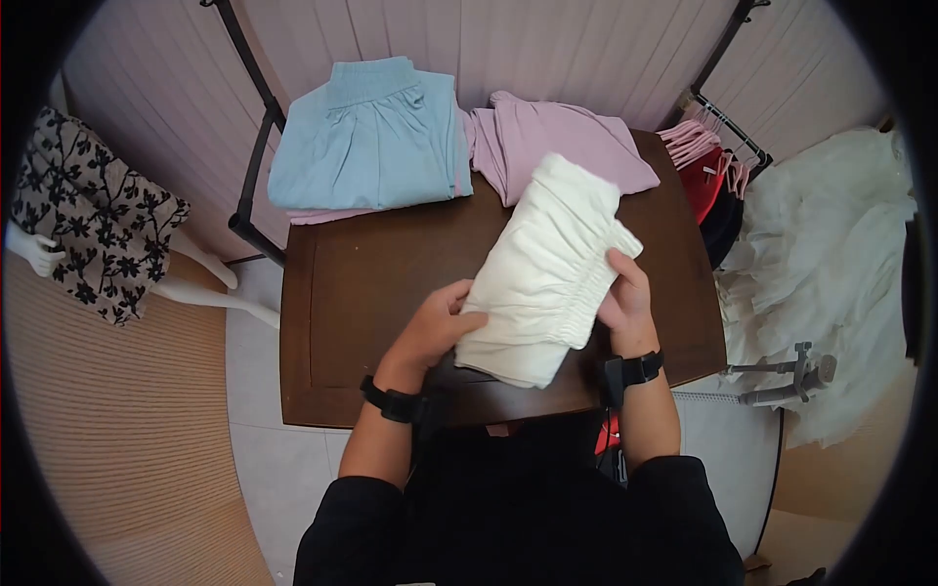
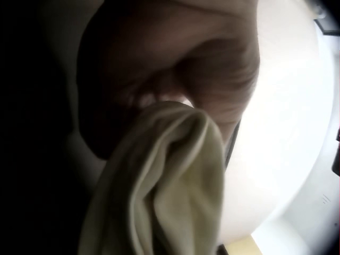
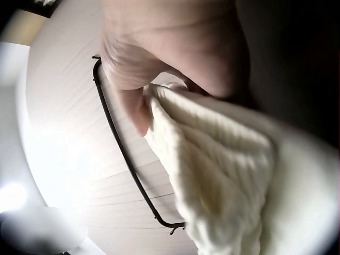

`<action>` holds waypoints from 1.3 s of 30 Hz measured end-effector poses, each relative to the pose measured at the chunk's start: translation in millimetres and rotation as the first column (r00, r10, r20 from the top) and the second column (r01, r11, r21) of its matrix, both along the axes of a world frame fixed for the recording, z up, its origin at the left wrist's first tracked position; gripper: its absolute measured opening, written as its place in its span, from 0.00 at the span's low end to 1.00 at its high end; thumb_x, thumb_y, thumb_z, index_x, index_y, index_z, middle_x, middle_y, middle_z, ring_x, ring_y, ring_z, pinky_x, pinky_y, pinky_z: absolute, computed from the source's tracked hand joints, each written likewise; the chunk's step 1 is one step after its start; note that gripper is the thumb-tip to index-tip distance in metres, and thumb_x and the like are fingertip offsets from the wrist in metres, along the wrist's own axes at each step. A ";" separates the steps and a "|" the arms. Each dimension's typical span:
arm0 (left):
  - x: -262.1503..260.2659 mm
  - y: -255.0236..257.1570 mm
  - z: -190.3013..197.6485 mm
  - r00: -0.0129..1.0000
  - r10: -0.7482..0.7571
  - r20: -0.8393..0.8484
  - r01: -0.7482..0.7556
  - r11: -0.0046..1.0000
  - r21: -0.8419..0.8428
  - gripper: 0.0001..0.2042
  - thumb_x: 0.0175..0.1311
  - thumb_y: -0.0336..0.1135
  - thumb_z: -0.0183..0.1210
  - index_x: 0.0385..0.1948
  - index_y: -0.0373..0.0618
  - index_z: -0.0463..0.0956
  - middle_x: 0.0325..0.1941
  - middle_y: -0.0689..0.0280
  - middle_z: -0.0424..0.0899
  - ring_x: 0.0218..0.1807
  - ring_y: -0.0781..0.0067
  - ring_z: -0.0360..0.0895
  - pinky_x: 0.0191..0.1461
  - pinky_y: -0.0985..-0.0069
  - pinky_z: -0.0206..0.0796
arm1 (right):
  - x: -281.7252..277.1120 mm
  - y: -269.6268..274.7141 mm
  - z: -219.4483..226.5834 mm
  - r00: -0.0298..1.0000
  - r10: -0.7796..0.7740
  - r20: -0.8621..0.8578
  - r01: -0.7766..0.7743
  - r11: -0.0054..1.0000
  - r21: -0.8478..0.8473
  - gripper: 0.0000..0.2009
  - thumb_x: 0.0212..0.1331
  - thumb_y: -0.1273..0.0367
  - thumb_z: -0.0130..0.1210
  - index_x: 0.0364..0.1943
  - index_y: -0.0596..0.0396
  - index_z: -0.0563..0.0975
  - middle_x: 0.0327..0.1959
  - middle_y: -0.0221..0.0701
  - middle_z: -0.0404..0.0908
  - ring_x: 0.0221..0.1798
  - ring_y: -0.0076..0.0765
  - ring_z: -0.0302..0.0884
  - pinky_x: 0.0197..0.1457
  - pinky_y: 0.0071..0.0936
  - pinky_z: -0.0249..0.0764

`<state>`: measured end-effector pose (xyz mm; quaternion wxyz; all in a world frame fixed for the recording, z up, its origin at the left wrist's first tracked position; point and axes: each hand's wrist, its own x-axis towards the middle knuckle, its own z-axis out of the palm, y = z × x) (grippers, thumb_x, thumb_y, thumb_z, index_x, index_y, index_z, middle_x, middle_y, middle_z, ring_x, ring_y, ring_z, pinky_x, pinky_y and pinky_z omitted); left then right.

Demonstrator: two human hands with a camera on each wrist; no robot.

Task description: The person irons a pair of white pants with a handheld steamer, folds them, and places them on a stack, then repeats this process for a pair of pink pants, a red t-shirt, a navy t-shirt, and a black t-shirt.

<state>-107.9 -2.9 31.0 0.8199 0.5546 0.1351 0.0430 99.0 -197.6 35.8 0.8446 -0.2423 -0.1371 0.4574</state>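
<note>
Both hands, left (image 1: pixel 430 327) and right (image 1: pixel 626 295), are gripping folded white cloth (image 1: pixel 540 273), apparently just above the tabletop (image 1: pixel 357 293).

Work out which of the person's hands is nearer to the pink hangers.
Right. The right hand holds the white garment on the side toward the pink hangers; the left hand holds its opposite side, farther away.

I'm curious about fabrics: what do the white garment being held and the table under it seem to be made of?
The white garment looks like soft, matt woven cloth, perhaps cotton: it creases loosely and gathers along a ruched band; the exact fibre can't be told. The table looks like dark brown wood with a slight sheen, judging by its colour and framed top, though veneer is possible.
</note>
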 end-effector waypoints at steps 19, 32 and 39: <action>41.4 76.8 -16.2 0.907 0.093 0.412 0.142 0.853 -0.503 0.34 0.64 0.41 0.56 0.68 0.33 0.56 0.70 0.53 0.65 0.70 0.58 0.64 0.73 0.63 0.54 | 9.7 -7.4 -18.0 0.993 0.018 0.120 0.005 0.983 -0.186 0.33 0.61 0.73 0.49 0.71 0.62 0.51 0.72 0.46 0.59 0.72 0.52 0.60 0.72 0.52 0.62; 33.9 72.5 -7.3 0.976 -0.167 0.140 0.210 0.892 -0.400 0.29 0.68 0.36 0.55 0.68 0.35 0.55 0.65 0.55 0.70 0.65 0.61 0.71 0.68 0.64 0.63 | 14.5 -19.0 -31.0 0.987 -0.140 0.072 0.144 0.989 -0.043 0.34 0.57 0.79 0.48 0.70 0.64 0.52 0.72 0.49 0.58 0.72 0.56 0.60 0.73 0.57 0.59; 23.6 99.2 -11.7 0.956 0.063 0.288 0.043 0.936 -0.350 0.32 0.60 0.23 0.54 0.68 0.33 0.54 0.66 0.54 0.69 0.64 0.63 0.71 0.68 0.67 0.64 | 3.0 8.4 -10.9 0.978 0.001 0.209 0.041 0.979 -0.198 0.34 0.57 0.76 0.52 0.70 0.63 0.54 0.69 0.50 0.62 0.70 0.55 0.64 0.71 0.56 0.62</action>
